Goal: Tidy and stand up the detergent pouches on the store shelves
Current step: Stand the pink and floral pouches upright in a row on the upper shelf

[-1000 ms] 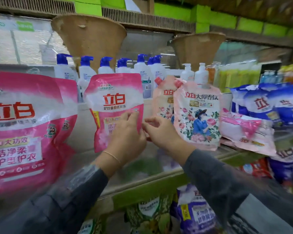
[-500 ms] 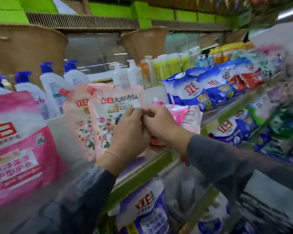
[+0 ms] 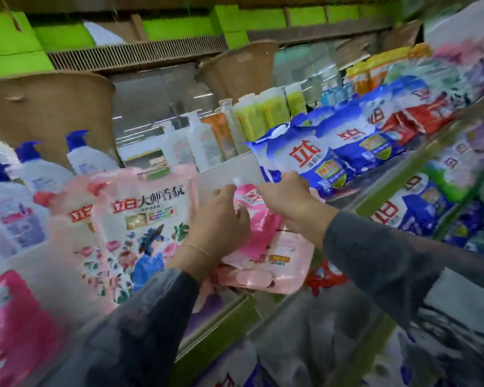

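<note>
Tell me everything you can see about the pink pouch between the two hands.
The pink pouch is glossy soft plastic, bright pink, with red lettering near the top and a small white spout cap at its upper left corner. It is creased and tilted, not upright, between a floral pouch and blue bags. The left hand grips its left side; the right hand pinches its top right edge. Its lower part rests on a paler pouch lying flat.

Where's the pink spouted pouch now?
Head view, centre: pink spouted pouch held between left hand and right hand, right of the floral pouch, below the blue bags.
</note>
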Demonstrator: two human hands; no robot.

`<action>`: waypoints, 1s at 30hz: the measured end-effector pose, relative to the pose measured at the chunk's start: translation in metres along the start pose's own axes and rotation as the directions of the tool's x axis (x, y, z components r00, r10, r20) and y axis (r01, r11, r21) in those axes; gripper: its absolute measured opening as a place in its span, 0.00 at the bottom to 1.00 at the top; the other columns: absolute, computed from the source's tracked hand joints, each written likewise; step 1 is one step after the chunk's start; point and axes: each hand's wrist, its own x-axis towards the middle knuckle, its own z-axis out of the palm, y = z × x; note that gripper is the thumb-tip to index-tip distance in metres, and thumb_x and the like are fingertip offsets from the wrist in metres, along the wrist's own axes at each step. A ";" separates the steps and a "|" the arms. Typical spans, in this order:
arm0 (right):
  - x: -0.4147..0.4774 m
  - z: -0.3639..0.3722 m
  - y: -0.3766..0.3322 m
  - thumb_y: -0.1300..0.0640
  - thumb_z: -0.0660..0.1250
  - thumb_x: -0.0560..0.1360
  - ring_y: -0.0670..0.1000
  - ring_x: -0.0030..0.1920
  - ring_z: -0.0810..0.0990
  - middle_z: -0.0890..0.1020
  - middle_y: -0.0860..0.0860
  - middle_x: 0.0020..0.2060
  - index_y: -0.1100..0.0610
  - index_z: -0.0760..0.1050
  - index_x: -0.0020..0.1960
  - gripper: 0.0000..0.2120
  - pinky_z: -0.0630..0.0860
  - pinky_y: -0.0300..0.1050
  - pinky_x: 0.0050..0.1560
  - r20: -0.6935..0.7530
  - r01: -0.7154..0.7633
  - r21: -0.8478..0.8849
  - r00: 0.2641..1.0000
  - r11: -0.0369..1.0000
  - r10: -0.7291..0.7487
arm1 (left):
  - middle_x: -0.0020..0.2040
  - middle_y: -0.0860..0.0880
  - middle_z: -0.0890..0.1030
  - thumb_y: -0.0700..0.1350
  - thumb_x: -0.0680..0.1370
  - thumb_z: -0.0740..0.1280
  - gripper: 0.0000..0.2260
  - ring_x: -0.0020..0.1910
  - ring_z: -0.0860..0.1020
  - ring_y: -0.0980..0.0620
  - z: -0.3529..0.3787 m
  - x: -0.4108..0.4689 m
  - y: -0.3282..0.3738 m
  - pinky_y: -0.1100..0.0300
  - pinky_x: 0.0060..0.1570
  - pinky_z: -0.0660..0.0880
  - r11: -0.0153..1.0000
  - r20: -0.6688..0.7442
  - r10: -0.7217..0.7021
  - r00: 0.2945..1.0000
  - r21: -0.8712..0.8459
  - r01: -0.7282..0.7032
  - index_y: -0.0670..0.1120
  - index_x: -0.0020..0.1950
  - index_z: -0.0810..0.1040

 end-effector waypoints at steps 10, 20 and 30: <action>0.031 -0.006 0.024 0.55 0.70 0.63 0.62 0.49 0.85 0.83 0.59 0.46 0.55 0.74 0.37 0.07 0.83 0.60 0.54 0.049 -0.163 0.412 0.986 0.896 0.157 | 0.69 0.40 0.72 0.47 0.80 0.61 0.23 0.67 0.70 0.41 0.008 0.041 -0.001 0.54 0.64 0.67 0.994 0.184 -0.099 0.978 0.065 0.088 0.43 0.74 0.63; 0.039 -0.005 0.008 0.62 0.67 0.76 0.63 0.64 0.79 0.79 0.63 0.63 0.65 0.77 0.61 0.14 0.77 0.55 0.64 0.247 -0.116 0.156 0.966 0.981 0.075 | 0.68 0.38 0.71 0.42 0.80 0.58 0.18 0.65 0.70 0.41 0.015 0.034 0.005 0.54 0.62 0.67 0.991 0.181 -0.132 0.975 0.004 0.134 0.39 0.70 0.67; 0.010 -0.026 -0.009 0.51 0.67 0.80 0.57 0.47 0.80 0.76 0.49 0.36 0.61 0.72 0.41 0.16 0.79 0.52 0.52 -0.117 0.134 0.232 0.987 0.963 -0.110 | 0.64 0.41 0.75 0.49 0.81 0.57 0.19 0.65 0.71 0.42 0.007 0.025 0.000 0.54 0.62 0.66 0.978 0.099 -0.121 0.988 -0.159 0.136 0.43 0.70 0.67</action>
